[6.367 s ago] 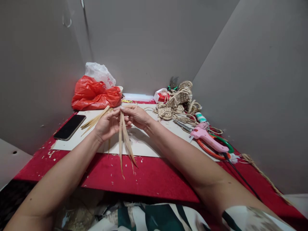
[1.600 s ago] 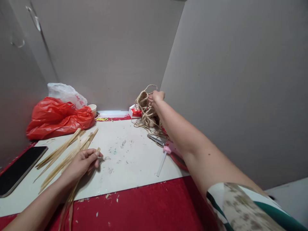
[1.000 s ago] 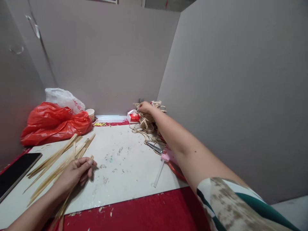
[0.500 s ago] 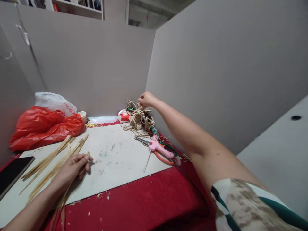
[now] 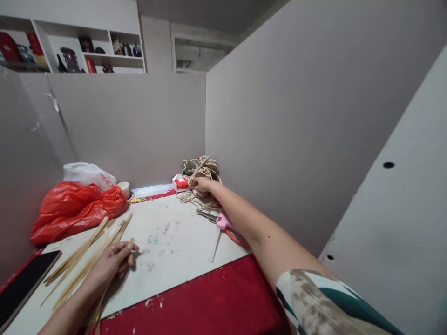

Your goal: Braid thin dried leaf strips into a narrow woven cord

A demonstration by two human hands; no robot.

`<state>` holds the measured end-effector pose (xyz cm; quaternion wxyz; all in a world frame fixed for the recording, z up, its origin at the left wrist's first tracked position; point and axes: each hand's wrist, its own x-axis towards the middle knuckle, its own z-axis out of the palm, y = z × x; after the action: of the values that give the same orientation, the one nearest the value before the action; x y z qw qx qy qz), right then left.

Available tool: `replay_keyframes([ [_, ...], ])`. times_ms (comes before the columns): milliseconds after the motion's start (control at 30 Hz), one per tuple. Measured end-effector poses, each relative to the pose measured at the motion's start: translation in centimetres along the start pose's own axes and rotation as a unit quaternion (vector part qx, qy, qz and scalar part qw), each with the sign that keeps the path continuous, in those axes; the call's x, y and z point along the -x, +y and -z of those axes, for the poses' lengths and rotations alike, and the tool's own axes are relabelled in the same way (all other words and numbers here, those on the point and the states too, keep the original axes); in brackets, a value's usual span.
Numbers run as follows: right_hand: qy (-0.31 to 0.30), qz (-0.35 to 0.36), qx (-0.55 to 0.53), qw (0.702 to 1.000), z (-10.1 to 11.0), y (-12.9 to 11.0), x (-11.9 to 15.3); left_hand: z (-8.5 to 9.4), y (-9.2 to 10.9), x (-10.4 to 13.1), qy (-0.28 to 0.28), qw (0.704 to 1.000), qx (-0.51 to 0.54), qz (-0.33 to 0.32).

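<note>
My left hand (image 5: 113,260) is closed over the board, pinching pale dried plant strips (image 5: 93,318). One strip end pokes out at its fingertips, while long tails hang below the wrist over the table edge. More dry strips (image 5: 82,251) lie just left of that hand. At the far corner, my right hand (image 5: 201,184) reaches into a tangled heap of braided straw cord (image 5: 206,171), its fingers bent around cord and partly hidden. Below the right forearm, partly covered by it, are a pink glue gun (image 5: 222,220) with a clear stick, and a metal-tipped tool (image 5: 208,216).
A white board (image 5: 174,251) lies on red cloth (image 5: 195,302). A red plastic bag (image 5: 80,204), a white bag (image 5: 87,174), a paper cup (image 5: 124,187) and a tissue pack (image 5: 180,183) line the back. A dark phone-like slab (image 5: 28,288) is at left. Grey panels (image 5: 139,125) enclose the table.
My right hand has come down from the top of the cord heap to its front, its forearm now covering more of the glue gun. The view has tilted up. My left hand keeps its pinch.
</note>
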<state>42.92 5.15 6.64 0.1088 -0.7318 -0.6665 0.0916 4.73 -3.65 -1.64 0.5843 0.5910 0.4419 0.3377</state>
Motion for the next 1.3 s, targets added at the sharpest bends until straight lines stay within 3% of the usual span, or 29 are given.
replay_keyframes([
  [200, -0.026, 0.006, -0.061, 0.998, 2.5, -0.7, 1.4, 0.0, 0.1, 0.1, -0.002, 1.0, -0.007, -0.007],
  [367, 0.098, 0.015, -0.173, 0.98, 5.6, -1.1, 4.6, 0.0, 0.4, 0.2, -0.01, 1.0, -0.018, -0.002],
  [467, 0.147, 0.025, -0.229, 0.962, 6.0, -2.1, 7.0, -0.1, 0.5, 0.2, -0.005, 1.0, -0.023, 0.003],
  [567, 0.135, 0.049, -0.26, 0.955, 3.8, -4.6, 9.5, -0.1, 0.4, 0.2, -0.002, 1.0, -0.026, 0.005],
  [733, -0.032, 0.21, -0.234, 0.949, -3.4, -10.6, 13.8, 0.2, 0.2, 0.1, -0.007, 0.999, -0.036, -0.009],
  [833, -0.06, 0.342, -0.178, 0.921, -6.9, -13.7, 15.7, 0.2, 0.2, 0.1, -0.004, 0.999, -0.028, -0.017],
  [933, -0.103, 0.393, -0.219, 0.887, -8.8, -15.9, 16.5, -0.1, 0.8, 0.3, 0.01, 1.0, -0.015, -0.007],
  [1067, -0.1, 0.399, -0.312, 0.856, -10.2, -18.0, 15.8, -0.4, 1.6, 0.7, 0.022, 1.0, -0.004, 0.007],
  [1300, -0.192, 0.268, -0.403, 0.853, -13.1, -18.9, 13.4, 0.1, 0.3, -0.1, 0.037, 0.999, -0.002, -0.013],
])
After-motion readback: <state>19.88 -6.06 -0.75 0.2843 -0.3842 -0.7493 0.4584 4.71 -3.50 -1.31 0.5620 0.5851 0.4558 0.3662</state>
